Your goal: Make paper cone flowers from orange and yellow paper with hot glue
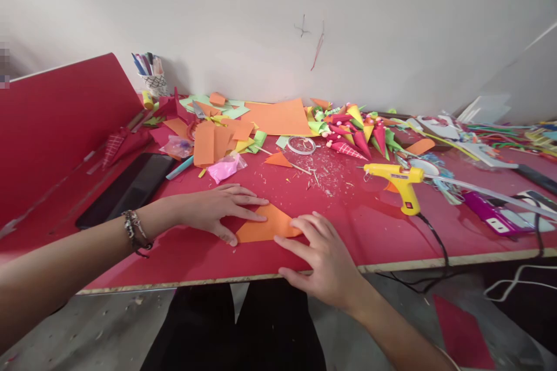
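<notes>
A piece of orange paper (267,227) lies flat on the red tabletop (195,261) near its front edge. My left hand (221,208) rests with spread fingers on the paper's left side, the fingertips pressing its upper part. On the right, my right hand (319,252) touches the paper's right corner with its fingertips, fingers apart and the thumb off the sheet. Beyond the paper lie a small orange paper cone (278,159) on a thin stick and a roll of clear tape (301,145).
A yellow glue gun (398,182) stands at the right, its cord over the front edge. A black phone-like slab (126,190) lies left. Paper scraps (213,142), a large orange sheet (278,117), finished paper cones (348,130) and a pen cup (154,82) line the back. A purple power strip (491,214) sits far right.
</notes>
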`<control>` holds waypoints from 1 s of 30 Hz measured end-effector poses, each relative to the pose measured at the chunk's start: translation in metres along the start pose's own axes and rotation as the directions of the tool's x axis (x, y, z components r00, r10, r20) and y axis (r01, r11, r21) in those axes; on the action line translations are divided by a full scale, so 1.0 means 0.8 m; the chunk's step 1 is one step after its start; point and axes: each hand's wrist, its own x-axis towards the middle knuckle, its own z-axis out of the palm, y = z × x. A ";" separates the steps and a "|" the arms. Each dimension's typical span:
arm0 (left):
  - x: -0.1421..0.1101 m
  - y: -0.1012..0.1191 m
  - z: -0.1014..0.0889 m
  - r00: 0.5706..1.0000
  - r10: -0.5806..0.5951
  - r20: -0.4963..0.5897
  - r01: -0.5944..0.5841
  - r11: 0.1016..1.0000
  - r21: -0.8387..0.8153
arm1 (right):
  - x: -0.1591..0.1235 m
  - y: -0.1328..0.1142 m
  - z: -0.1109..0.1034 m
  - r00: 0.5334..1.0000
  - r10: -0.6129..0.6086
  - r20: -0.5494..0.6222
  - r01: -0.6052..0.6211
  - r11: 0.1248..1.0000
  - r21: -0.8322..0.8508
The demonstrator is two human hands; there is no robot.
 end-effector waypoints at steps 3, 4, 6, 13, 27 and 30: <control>0.000 0.000 -0.002 1.000 -0.001 0.000 0.001 1.000 -0.020 | -0.013 0.014 -0.007 0.999 0.049 -0.011 -0.049 0.999 -0.012; 0.000 0.000 -0.002 1.000 -0.002 0.011 0.002 1.000 -0.014 | -0.017 0.017 -0.008 0.997 0.071 -0.017 -0.071 0.997 -0.014; -0.001 0.001 -0.003 0.999 -0.009 0.034 0.009 1.000 0.012 | -0.024 0.023 -0.009 0.993 0.112 -0.032 -0.113 0.993 -0.016; -0.008 -0.002 -0.002 0.998 -0.056 0.002 0.056 0.998 0.012 | -0.043 0.033 -0.006 0.984 0.153 -0.092 -0.158 0.986 -0.052; -0.001 0.044 0.046 0.892 -0.291 -0.345 0.309 0.951 -0.003 | -0.010 0.015 0.000 0.960 0.281 -0.003 -0.280 0.957 0.071; 0.007 0.055 0.062 0.848 -0.263 -0.460 0.294 0.956 -0.005 | -0.001 0.012 0.005 0.964 0.267 -0.015 -0.263 0.956 0.127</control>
